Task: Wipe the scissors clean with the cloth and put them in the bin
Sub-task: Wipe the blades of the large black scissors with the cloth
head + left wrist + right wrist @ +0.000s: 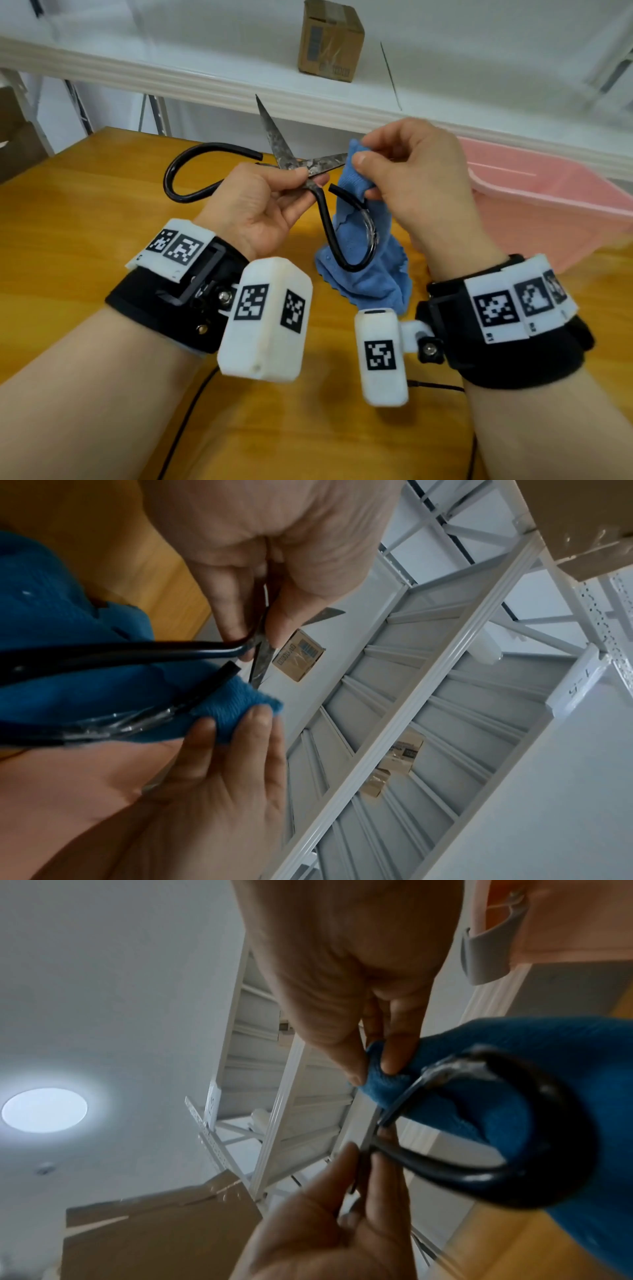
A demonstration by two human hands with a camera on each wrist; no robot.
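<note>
Pinching tarnished, black-handled open metal scissors at the pivot, the left hand steadies them while the right hand pinches a blue cloth around one blade, wiping unfinished, the pink plastic bin right of the scissors waiting.

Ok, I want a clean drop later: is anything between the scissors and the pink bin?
Only the right hand, which pinches the blue cloth on one blade. It sits between the scissors, held by the left hand, and the pink bin. Nothing else visible blocks that path.
</note>
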